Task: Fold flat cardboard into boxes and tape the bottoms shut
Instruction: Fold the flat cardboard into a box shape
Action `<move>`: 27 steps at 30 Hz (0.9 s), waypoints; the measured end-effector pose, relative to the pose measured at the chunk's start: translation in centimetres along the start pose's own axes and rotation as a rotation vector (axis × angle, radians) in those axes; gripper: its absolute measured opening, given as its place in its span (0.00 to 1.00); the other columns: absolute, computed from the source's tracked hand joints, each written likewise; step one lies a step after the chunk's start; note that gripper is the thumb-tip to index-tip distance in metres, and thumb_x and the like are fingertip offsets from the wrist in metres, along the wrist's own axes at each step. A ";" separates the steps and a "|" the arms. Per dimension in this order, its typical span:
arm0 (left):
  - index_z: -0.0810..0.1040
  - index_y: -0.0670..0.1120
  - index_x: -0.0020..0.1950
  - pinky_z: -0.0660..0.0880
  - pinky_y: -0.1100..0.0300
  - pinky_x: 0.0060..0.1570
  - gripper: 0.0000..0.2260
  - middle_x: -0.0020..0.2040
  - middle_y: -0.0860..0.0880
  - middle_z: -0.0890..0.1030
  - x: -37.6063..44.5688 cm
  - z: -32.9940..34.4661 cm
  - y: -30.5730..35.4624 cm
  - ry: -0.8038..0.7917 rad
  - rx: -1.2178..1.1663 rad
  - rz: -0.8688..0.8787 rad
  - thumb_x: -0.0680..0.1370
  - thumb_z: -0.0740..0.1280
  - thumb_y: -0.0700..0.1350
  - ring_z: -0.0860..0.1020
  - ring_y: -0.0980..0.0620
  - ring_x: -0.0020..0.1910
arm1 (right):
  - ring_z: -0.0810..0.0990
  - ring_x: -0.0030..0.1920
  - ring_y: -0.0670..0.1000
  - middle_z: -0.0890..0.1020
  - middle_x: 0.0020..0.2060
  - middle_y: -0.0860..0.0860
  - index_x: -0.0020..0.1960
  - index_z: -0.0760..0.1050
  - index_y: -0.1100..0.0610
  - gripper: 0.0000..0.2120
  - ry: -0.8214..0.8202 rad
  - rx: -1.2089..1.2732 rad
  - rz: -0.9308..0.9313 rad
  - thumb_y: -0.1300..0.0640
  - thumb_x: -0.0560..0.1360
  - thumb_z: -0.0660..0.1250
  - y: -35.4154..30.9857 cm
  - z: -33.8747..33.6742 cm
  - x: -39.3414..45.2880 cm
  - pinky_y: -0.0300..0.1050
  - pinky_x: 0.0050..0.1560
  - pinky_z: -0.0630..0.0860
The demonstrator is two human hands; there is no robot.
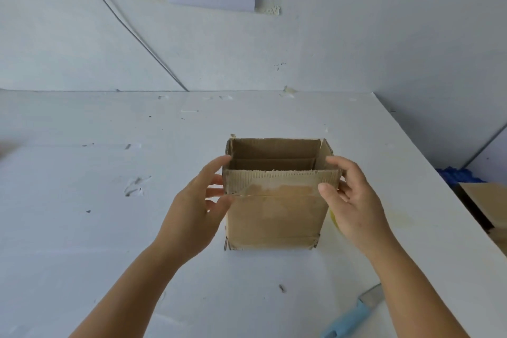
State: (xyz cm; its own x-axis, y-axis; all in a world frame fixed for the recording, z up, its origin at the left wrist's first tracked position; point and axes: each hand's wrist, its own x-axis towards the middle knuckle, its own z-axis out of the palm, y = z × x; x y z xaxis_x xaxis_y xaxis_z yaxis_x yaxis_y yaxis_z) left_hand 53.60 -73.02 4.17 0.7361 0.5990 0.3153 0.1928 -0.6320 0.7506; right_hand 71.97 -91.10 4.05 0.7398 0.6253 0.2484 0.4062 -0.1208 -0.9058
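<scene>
From the head view, a cardboard box [274, 217] stands upright on the white bench [109, 200], its top open. The left hand [192, 208] touches the box's left edge, its grip spread with relaxed fingers. The right hand [354, 200] is at the right edge, thumb on the near flap, grip loosely spread. A blue-handled knife [354, 315] lies near the right forearm.
</scene>
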 end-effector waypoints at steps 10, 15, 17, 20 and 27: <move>0.79 0.53 0.51 0.73 0.72 0.46 0.11 0.54 0.57 0.75 0.4 0.6 -1.0 0.077 0.131 0.236 0.78 0.57 0.49 0.74 0.63 0.53 | 0.78 0.52 0.46 0.77 0.49 0.41 0.42 0.73 0.45 0.08 0.021 -0.061 -0.146 0.58 0.74 0.64 0.1 0.5 0.1 0.32 0.46 0.75; 0.76 0.54 0.56 0.70 0.71 0.54 0.11 0.59 0.61 0.74 1.0 0.6 -1.7 0.020 0.202 0.270 0.80 0.55 0.50 0.71 0.65 0.60 | 0.78 0.52 0.39 0.82 0.48 0.38 0.45 0.69 0.48 0.05 -0.030 -0.224 -0.117 0.57 0.79 0.60 0.7 0.4 0.5 0.36 0.47 0.74; 0.77 0.52 0.55 0.71 0.69 0.51 0.13 0.59 0.53 0.73 1.1 0.9 -1.8 0.027 0.223 0.306 0.80 0.54 0.50 0.70 0.62 0.58 | 0.78 0.51 0.45 0.83 0.45 0.47 0.45 0.69 0.50 0.06 -0.049 -0.213 -0.099 0.58 0.79 0.60 0.9 0.2 0.7 0.42 0.46 0.74; 0.81 0.48 0.52 0.69 0.72 0.47 0.14 0.53 0.49 0.68 1.3 1.4 -1.5 0.098 0.234 0.324 0.79 0.56 0.48 0.69 0.60 0.50 | 0.76 0.51 0.53 0.80 0.45 0.58 0.43 0.69 0.50 0.07 -0.054 -0.134 -0.072 0.59 0.78 0.60 1.0 0.1 0.9 0.44 0.45 0.74; 0.79 0.51 0.57 0.74 0.67 0.39 0.13 0.50 0.53 0.73 1.7 1.2 -1.7 0.056 0.191 0.319 0.79 0.57 0.50 0.73 0.60 0.47 | 0.75 0.61 0.37 0.82 0.44 0.57 0.38 0.69 0.56 0.05 -0.178 0.068 0.074 0.55 0.71 0.59 0.5 -0.8 1.5 0.40 0.55 0.70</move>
State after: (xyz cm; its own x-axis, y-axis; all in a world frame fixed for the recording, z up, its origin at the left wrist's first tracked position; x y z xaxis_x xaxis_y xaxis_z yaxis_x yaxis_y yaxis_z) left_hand 55.31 -71.49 2.75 0.7433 0.3795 0.5509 0.0808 -0.8684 0.4892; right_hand 73.68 -90.82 4.24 0.6575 0.7435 0.1217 0.3126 -0.1223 -0.9420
